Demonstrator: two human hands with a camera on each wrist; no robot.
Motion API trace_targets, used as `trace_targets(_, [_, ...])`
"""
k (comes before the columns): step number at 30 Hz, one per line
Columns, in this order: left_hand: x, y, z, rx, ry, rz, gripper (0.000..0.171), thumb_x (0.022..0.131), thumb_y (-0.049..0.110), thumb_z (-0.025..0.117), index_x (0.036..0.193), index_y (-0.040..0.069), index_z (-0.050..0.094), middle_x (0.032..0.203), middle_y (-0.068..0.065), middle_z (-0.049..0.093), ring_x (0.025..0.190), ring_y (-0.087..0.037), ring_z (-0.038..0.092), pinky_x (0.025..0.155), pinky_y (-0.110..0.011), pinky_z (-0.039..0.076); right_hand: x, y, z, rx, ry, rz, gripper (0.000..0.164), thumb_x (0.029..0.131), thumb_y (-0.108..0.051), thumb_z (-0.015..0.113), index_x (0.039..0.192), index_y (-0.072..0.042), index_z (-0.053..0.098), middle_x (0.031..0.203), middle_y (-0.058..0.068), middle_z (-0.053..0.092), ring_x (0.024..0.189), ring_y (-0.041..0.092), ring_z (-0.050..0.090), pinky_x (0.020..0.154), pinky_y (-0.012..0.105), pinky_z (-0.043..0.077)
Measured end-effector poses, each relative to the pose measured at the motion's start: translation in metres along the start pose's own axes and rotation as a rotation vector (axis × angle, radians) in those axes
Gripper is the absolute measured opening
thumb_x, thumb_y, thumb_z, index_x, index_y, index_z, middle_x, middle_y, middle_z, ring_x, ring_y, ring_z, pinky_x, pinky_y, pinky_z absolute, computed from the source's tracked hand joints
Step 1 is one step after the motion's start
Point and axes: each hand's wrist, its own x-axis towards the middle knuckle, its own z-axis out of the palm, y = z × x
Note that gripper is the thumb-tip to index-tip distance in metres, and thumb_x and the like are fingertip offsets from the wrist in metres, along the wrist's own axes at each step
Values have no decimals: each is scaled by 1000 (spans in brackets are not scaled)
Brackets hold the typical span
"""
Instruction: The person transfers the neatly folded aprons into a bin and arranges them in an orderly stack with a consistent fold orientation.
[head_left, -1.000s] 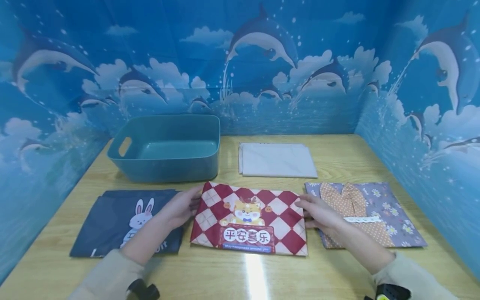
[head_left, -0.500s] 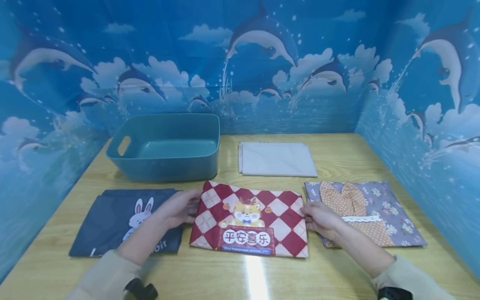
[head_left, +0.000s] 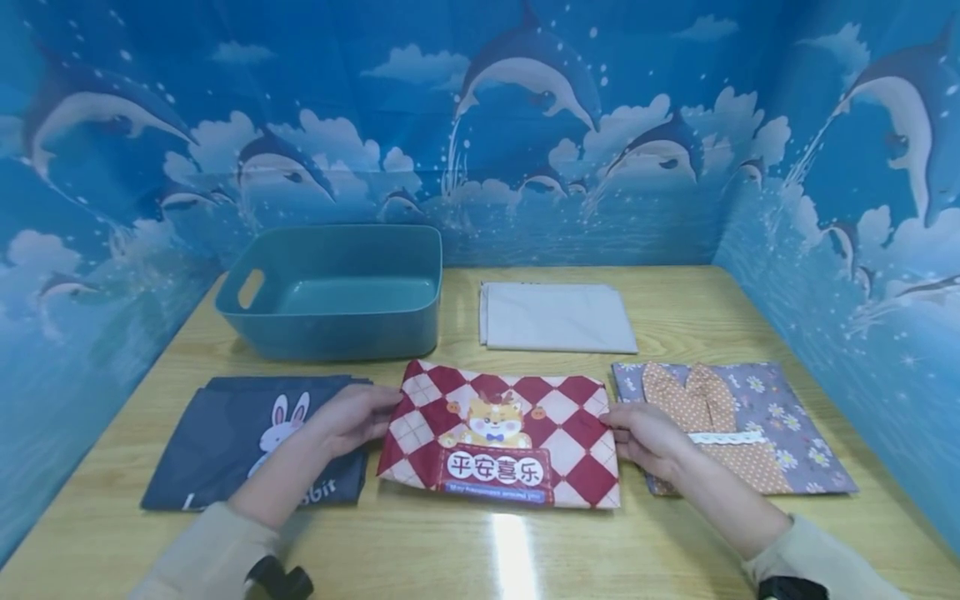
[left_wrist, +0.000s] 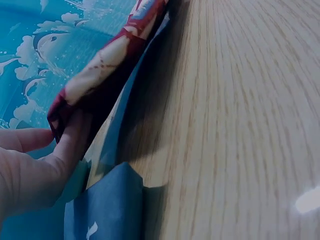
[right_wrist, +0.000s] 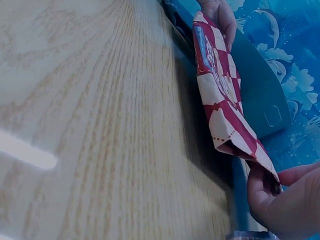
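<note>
A folded red-and-white checked cloth (head_left: 491, 437) with a cartoon dog print is held between both hands, in the middle of the head view. At its left edge my left hand (head_left: 347, 425) pinches the fabric between thumb and fingers. My right hand (head_left: 654, 433) pinches the right edge the same way. Both wrist views show the cloth tilted, with its near side raised off the table and a shadow beneath. In the right wrist view, the thumb and a finger of the right hand (right_wrist: 295, 205) close on the cloth's corner. Some fingertips are hidden behind the fabric.
A folded dark blue cloth (head_left: 217, 442) with a rabbit print lies left, partly under the left forearm. A purple floral cloth (head_left: 795, 425) with an orange dotted bow lies right. Behind are a teal basin (head_left: 337, 337) and a folded pale grey cloth (head_left: 558, 317). Dolphin-printed curtains surround the wooden table.
My right fingers have gone from lying over the cloth's right edge to pinching it farther out. The cloth has hardly shifted, and the left hand keeps its hold.
</note>
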Motion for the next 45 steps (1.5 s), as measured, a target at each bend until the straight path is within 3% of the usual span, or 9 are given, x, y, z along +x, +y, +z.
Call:
trace_targets(3, [-1,2,-2,2,-5,-10,41,94,8,49,129,-12,41,95,-9,65,86,-18,64,81,-33,53,-1,-2,-1,2,-7,12,38,92,-2,46,124,17,38,89,5,65,83,16,64,81,36,52])
trace_targets(8, [0,3,-5,63,-18,-11,41,93,8,51,128,-12,41,93,-10,66,84,-21,65,77,-35,54,-3,-7,-1,-41,10,21,13,92,-5,50,103,-2,55,82,5,68,74,18,67,70,34,56])
trace_targets(11, [1,3,-6,87,-19,-8,40,93,7,51,127,-12,42,91,-9,66,82,-20,65,75,-36,55,-3,-9,-1,-76,23,21,19,92,-6,51,110,2,52,79,5,69,70,17,68,65,32,56])
trace_targets(16, [1,5,-8,114,-12,-8,38,92,7,53,125,-11,45,89,-8,66,80,-20,65,74,-36,55,-3,-11,1,-112,21,16,51,88,-2,51,133,14,30,79,5,69,68,15,67,62,29,56])
trace_targets(21, [-1,10,-9,176,-3,3,40,90,5,54,126,-11,44,90,-8,65,80,-20,64,71,-34,55,-3,-14,2,-115,17,4,66,84,3,53,139,13,17,83,4,69,73,16,67,66,31,56])
trace_targets(25, [-3,12,-9,212,10,15,45,90,3,53,130,-11,40,94,-10,64,81,-18,63,68,-31,55,-2,-16,4,-108,28,-11,70,84,4,52,141,13,14,86,4,68,77,16,67,70,33,56])
trace_targets(33, [-4,18,-10,225,48,26,48,90,5,54,134,-7,39,105,-15,61,81,-18,62,65,-27,54,-1,-21,7,-116,62,-40,61,83,4,53,137,13,25,84,3,69,74,16,67,69,33,56])
trace_targets(45, [-10,25,-11,217,56,77,50,89,4,53,134,-10,35,110,-16,57,83,-17,62,69,-29,55,-4,-33,8,-28,-7,-50,50,85,4,53,131,12,34,84,2,68,76,16,67,73,33,55])
